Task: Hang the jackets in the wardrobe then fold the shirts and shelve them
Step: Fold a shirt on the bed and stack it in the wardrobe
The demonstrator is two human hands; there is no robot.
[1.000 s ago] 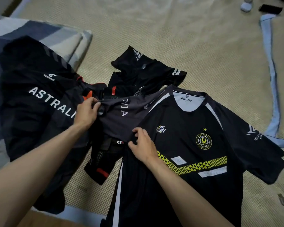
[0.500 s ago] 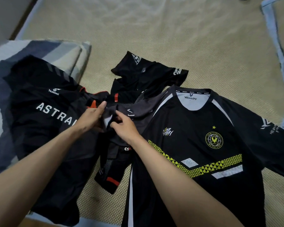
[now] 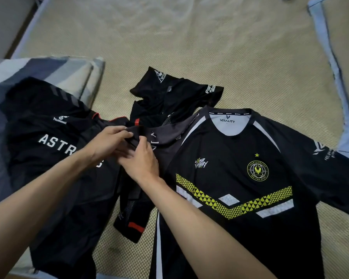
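Since half a second ago: right hand [image 3: 141, 160] slid closer in under left hand [image 3: 109, 141]; view dropped slightly. Both now pinching the same bunched edge of the grey-panelled sleeve [image 3: 165, 133] of the black short-sleeved jersey with yellow chevron band [image 3: 240, 178], fingertips touching. Jersey flat, front up, on the woven beige mat [image 3: 189, 47]; collar toward 12 o'clock, hem toward 6, body at 3–4 o'clock from the hands. Right hand nearer the body. Black ASTRALIS top [image 3: 54, 141] at 9 o'clock; crumpled black shirt with red trim [image 3: 169, 97] at 12–1. Likely next: spread sleeve toward 9.
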